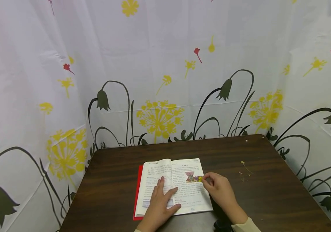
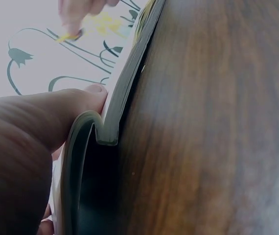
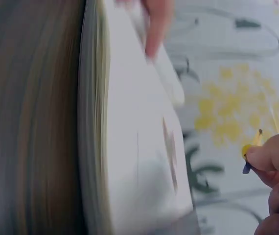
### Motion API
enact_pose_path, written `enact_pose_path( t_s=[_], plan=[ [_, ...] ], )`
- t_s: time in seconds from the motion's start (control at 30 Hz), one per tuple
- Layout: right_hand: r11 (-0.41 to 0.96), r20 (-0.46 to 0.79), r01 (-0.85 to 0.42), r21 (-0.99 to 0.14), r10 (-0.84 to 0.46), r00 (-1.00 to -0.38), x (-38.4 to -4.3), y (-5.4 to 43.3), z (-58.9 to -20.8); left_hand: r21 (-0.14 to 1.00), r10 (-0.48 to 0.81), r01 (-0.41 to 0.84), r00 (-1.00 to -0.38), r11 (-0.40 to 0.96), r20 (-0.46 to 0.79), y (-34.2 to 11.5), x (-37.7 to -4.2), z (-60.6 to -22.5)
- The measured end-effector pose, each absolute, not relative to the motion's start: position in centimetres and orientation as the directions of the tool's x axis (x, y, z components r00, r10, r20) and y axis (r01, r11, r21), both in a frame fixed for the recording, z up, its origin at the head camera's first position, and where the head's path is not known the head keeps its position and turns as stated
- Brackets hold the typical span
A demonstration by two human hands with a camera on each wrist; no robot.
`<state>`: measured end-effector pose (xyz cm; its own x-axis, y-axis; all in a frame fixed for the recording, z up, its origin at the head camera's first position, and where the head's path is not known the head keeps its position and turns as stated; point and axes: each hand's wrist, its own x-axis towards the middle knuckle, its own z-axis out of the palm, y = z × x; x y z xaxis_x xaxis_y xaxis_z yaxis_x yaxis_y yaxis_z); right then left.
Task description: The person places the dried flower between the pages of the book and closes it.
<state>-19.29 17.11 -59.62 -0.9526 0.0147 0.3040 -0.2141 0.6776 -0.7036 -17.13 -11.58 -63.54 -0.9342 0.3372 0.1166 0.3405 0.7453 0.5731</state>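
Observation:
An open book (image 1: 188,196) with printed text and a coloured picture lies on the table, a red cover edge showing at its left. My left hand (image 1: 160,203) rests across it with fingers spread, holding the pages down. The left thumb (image 2: 93,95) touches the page near the fold in the left wrist view. Over the right page, my right hand (image 1: 219,188) pinches a small yellow and dark purple flower (image 3: 247,152) between thumb and finger. The flower is held above the page in the right wrist view and is partly hidden by the fingertips.
On the brown wooden table (image 1: 110,180), a thin-stemmed yellow flower sprig (image 1: 243,163) lies right of the book, with small bits around it. A black object (image 1: 222,226) is beside the right wrist. Behind the table hangs a white curtain (image 1: 165,58) with printed flowers.

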Motion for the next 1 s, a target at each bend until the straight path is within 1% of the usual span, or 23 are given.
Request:
enact_pose_path(
  t_s=[0.1,0.23,0.3,0.37,0.5,0.67,0.8,1.0],
  plan=[
    [0.572,0.249,-0.208,-0.793,-0.007,-0.968,-19.9,14.7,-59.6,0.571,0.339,0.347,-0.932,0.744,0.124,-11.5,-17.1,-63.4],
    [0.381,0.166,-0.172,-0.908,-0.049,-0.985,-21.4,11.8,-60.5,0.572,0.338,0.357,-0.93,0.738,0.145,-11.6,-17.0,-63.2],
    [0.299,0.121,-0.138,-0.944,-0.077,-0.99,-22.4,10.8,-61.2,0.573,0.337,0.363,-0.928,0.734,0.157,-11.6,-17.0,-63.1],
    [0.262,0.084,-0.106,-0.959,-0.095,-0.992,-23.1,10.2,-62.0,0.576,0.336,0.365,-0.928,0.732,0.162,-11.6,-17.0,-63.1],
    [0.253,0.039,-0.062,-0.965,-0.095,-0.995,-23.7,9.7,-63.2,0.581,0.333,0.355,-0.931,0.733,0.149,-11.7,-17.1,-63.2],
    [0.25,0.041,-0.063,-0.966,-0.095,-0.995,-23.8,9.5,-63.6,0.582,0.289,0.317,-0.947,0.749,0.143,-11.9,-17.4,-63.3],
    [0.292,0.04,-0.066,-0.954,-0.094,-0.995,-23.7,9.3,-63.5,0.599,0.262,0.294,-0.955,0.745,0.143,-11.9,-17.5,-63.3],
    [0.334,0.024,-0.038,-0.942,-0.045,-0.999,-23.6,9.2,-63.2,0.597,0.283,0.289,-0.953,0.748,0.107,-11.7,-17.2,-63.2]
  ],
)
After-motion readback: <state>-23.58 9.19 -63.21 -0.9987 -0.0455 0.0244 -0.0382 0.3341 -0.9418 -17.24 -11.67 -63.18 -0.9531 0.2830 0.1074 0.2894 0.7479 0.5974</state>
